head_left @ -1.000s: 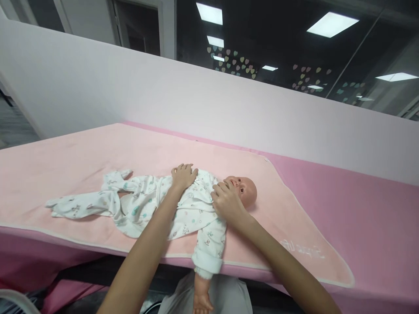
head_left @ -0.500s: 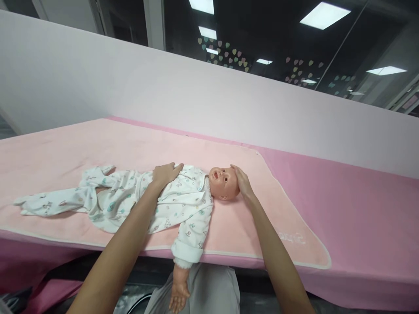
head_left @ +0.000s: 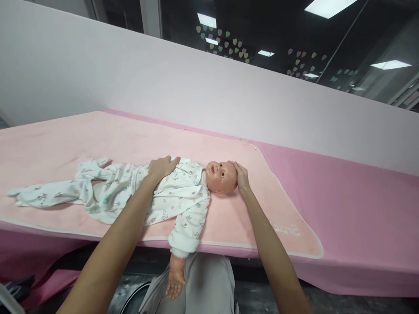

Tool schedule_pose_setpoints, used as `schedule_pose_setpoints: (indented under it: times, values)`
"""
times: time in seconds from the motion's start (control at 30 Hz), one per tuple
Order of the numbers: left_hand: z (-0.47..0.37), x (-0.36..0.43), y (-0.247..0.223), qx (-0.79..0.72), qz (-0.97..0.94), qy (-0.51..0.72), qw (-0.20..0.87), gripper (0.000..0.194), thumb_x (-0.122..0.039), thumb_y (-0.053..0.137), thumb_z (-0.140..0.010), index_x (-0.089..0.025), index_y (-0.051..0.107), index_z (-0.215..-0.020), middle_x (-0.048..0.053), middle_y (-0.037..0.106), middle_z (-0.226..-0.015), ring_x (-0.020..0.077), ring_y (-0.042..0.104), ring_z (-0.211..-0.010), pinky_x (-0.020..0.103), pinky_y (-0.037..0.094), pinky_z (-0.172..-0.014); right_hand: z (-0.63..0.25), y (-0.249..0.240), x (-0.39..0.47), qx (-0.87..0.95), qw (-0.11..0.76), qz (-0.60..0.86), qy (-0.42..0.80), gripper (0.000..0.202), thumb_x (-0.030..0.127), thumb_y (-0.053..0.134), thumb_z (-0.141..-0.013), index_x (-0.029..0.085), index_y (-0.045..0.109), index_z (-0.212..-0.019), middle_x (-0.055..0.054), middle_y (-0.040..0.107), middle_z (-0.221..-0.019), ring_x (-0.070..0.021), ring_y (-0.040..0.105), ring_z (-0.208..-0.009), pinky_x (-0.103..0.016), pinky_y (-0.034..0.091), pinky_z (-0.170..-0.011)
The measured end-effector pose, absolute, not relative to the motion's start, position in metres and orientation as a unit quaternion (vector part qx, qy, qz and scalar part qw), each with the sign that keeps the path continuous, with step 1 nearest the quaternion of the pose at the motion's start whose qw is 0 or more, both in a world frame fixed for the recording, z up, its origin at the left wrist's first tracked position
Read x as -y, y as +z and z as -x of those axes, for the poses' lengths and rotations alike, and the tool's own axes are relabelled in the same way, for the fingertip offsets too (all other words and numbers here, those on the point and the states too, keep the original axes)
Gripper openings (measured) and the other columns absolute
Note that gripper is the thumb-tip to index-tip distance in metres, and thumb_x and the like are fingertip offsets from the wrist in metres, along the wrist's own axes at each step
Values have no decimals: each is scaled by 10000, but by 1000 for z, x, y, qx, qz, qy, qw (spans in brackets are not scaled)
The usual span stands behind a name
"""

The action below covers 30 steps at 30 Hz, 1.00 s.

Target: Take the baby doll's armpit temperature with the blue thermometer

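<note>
A baby doll (head_left: 222, 178) lies on its back across a peach mat (head_left: 229, 218), head to the right and legs to the left. It wears a white printed outfit (head_left: 176, 196); one doll arm hangs over the mat's near edge, its hand below. My left hand (head_left: 163, 167) lies flat on the doll's belly, fingers over the far side and partly hidden. At the top of the doll's head rests my right hand (head_left: 241, 175), its fingers stretched along the crown, not wrapped round it.
Under the mat is a pink-covered table (head_left: 353, 218). A white partition (head_left: 209, 100) runs along the back, with dark glass (head_left: 262, 26) above it bearing heart stickers. My grey trousers (head_left: 209, 283) show below the near edge.
The view has shifted slightly, so the doll and mat appear a little higher and further left. Both hands keep their places on the doll's belly and head.
</note>
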State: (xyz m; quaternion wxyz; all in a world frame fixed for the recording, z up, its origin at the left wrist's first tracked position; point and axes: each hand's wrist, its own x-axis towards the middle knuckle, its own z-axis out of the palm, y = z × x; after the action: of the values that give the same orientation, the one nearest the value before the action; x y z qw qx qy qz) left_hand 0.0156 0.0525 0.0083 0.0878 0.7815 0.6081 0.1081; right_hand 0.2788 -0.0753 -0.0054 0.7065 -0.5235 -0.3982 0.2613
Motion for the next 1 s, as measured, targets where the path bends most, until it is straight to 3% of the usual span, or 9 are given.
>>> schedule_pose_setpoints:
  times: [0.4, 0.7, 0.87, 1.0]
  values:
    - [-16, -51, 10, -607, -783, 105, 88, 663, -612, 165, -823, -139, 590, -1009, 187, 649, -1064, 364, 588, -988, 428, 387, -839, -277, -2, 76, 382, 722, 516, 258, 333, 462, 606, -691, 166, 707, -807, -55, 710, -955, -211, 616, -982, -344, 444, -919]
    - [-15, -54, 7, -604, -785, 107, 91, 651, -610, 178, -824, -137, 585, -1009, 190, 647, -1071, 361, 576, -1013, 444, 368, -880, -279, -3, 76, 433, 683, 530, 256, 305, 454, 612, -715, 172, 702, -786, -47, 720, -866, -203, 632, -906, -344, 463, -895]
    - [-15, -54, 6, -604, -784, 107, 89, 651, -606, 175, -829, -140, 581, -1032, 191, 641, -1093, 361, 571, -1034, 447, 365, -888, -277, -2, 78, 419, 699, 522, 253, 349, 484, 632, -676, 175, 714, -815, -54, 710, -976, -231, 599, -1030, -364, 426, -955]
    - [-15, -52, 7, -608, -782, 109, 90, 650, -610, 182, -830, -145, 587, -1034, 189, 648, -1084, 360, 580, -1017, 438, 374, -869, -276, -2, 77, 421, 696, 513, 274, 375, 487, 615, -675, 161, 718, -829, -63, 710, -982, -234, 610, -1010, -369, 438, -936]
